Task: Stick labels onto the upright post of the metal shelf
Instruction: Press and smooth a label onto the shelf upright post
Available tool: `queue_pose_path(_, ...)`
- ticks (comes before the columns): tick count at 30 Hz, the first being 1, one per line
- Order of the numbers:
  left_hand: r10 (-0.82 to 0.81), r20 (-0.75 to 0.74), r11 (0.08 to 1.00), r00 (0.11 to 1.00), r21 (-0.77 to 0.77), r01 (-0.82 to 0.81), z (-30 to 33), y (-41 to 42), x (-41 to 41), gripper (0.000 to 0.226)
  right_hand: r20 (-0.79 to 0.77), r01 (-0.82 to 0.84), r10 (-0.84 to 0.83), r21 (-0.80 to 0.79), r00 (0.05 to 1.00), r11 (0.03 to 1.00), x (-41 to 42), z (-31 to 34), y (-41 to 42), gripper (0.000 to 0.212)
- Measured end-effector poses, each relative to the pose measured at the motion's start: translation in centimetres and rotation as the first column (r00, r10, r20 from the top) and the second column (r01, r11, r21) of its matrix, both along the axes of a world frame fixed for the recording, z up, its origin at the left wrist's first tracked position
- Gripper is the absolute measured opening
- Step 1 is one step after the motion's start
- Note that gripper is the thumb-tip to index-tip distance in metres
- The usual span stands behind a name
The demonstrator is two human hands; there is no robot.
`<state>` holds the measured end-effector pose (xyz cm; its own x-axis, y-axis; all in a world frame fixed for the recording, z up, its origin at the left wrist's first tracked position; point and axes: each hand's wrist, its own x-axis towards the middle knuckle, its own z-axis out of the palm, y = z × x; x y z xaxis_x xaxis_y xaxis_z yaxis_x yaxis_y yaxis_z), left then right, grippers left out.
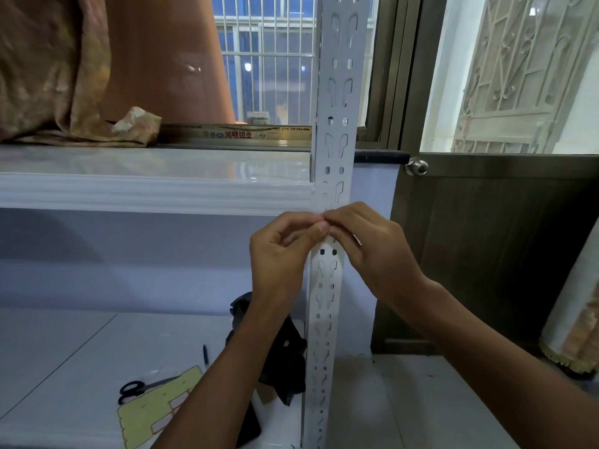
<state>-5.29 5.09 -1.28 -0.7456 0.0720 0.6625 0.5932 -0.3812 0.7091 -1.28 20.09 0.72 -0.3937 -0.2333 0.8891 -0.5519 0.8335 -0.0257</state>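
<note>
At the centre of the frame, the left hand (pixel 285 251) and the right hand (pixel 366 244) are meeting fingertip to fingertip right in front of the upright post (pixel 335 124), a white perforated metal strip running from the top of the frame to the bottom. Both hands are curling their fingers as if pinching something small between them; the label itself is too small and too hidden to make out, so the grip of each hand cannot be confirmed as holding one.

In the lower left of the frame, a yellow label sheet (pixel 152 413) is lying on the lower shelf (pixel 64 367), with several pieces already missing, beside black scissors (pixel 133 390), a pen (pixel 205 354) and a black bag (pixel 285 358).

A label of this kind is likely feather-light, floppy and tacky on one side, prone to curling and sticking to fingers. It is probably best pinched by its very edges, then laid on a solid stretch of the post between the slots and smoothed flat.
</note>
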Motion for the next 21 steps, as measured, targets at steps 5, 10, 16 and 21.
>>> queue_pose_path(5, 0.099, 0.009, 0.995, 0.995, -0.008, -0.099, 0.4, 0.0, -1.1, 0.013, -0.137, 0.110, -0.115, -0.044, 0.984, 0.993, -0.3, -0.8, 0.2, 0.018)
queue_pose_path(10, 0.306, -0.189, 0.926, 0.933, -0.167, -0.338, -0.1, 0.6, -0.5, 0.011, -0.204, 0.262, -0.245, 0.063, 0.948, 0.963, -1.2, -1.6, -0.6, 0.015)
queue_pose_path(16, 0.344, -0.220, 0.904, 0.913, -0.186, -0.385, 0.1, 0.3, -0.3, 0.009, -0.272, 0.324, -0.303, 0.034, 0.913, 0.946, -1.8, -1.9, -1.7, 0.008)
queue_pose_path(21, 0.327, -0.187, 0.903, 0.926, -0.227, -0.364, 0.6, -0.1, -0.1, 0.008, -0.218, 0.321, -0.319, -0.030, 0.922, 0.947, -2.2, -1.9, -2.1, 0.006)
